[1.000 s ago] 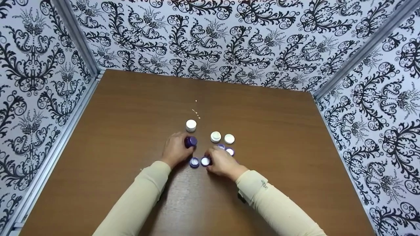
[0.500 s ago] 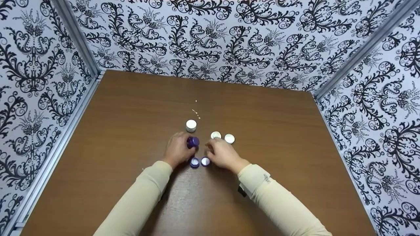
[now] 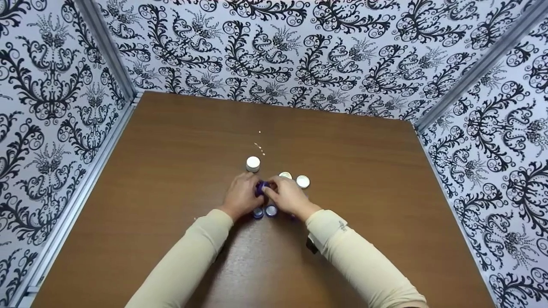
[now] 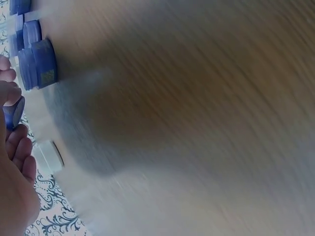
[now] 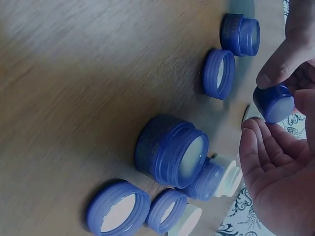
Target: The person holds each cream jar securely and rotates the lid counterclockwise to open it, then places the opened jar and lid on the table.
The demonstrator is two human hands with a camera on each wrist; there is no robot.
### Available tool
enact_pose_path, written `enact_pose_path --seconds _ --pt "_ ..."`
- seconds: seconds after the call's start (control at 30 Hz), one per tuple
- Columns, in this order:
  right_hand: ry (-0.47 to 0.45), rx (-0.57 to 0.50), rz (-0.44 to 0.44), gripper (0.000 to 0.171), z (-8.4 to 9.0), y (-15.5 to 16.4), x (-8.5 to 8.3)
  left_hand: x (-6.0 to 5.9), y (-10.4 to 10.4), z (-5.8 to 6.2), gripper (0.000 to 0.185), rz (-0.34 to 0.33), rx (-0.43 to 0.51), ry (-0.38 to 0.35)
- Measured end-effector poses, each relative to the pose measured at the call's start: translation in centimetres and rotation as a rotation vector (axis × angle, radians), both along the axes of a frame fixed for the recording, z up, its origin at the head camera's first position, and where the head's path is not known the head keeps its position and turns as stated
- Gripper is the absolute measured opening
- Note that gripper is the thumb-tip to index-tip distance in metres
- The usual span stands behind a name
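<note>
Left hand [image 3: 242, 197]: my fingers grip 1 small purple jar [image 3: 260, 188], just above the bench [image 3: 171, 171].
Right hand [image 3: 287, 197]: fingertips pinch the same jar from the other side.
Progress: I judge the work at an early stage; the jars near me stand uncapped.
Purple pieces [image 5: 170, 151]: 7 counted in my right wrist view.
White lids [image 3: 253, 163]: 3 beyond my hands.

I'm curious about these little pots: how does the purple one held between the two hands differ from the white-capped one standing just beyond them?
The small purple jar is dark purple and pinched between the left hand and right hand. The white-capped jar is white on top and stands untouched on the table, farther from the person. In the right wrist view the purple jar is tipped on its side, while the white-capped jar stands upright. Both are small and round.
</note>
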State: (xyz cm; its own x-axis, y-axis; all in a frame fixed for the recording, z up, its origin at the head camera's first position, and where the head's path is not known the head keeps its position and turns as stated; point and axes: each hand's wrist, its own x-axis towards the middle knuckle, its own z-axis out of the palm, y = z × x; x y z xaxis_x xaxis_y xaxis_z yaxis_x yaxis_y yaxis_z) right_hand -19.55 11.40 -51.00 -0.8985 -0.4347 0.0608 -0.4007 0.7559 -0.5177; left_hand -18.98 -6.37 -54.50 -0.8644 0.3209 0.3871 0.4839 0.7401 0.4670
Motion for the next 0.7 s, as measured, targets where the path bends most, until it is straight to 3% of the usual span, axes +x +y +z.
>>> enact_pose_path --seconds 0.27,0.7 --pt "-0.006 -0.020 -0.010 0.029 -0.05 -0.02 -0.16 0.12 0.20 -0.11 0.031 -0.008 -0.021 0.051" --pt "-0.067 -0.073 -0.061 0.028 -0.17 0.07 -0.18 0.04 -0.04 0.17 0.038 -0.018 -0.023 -0.011"
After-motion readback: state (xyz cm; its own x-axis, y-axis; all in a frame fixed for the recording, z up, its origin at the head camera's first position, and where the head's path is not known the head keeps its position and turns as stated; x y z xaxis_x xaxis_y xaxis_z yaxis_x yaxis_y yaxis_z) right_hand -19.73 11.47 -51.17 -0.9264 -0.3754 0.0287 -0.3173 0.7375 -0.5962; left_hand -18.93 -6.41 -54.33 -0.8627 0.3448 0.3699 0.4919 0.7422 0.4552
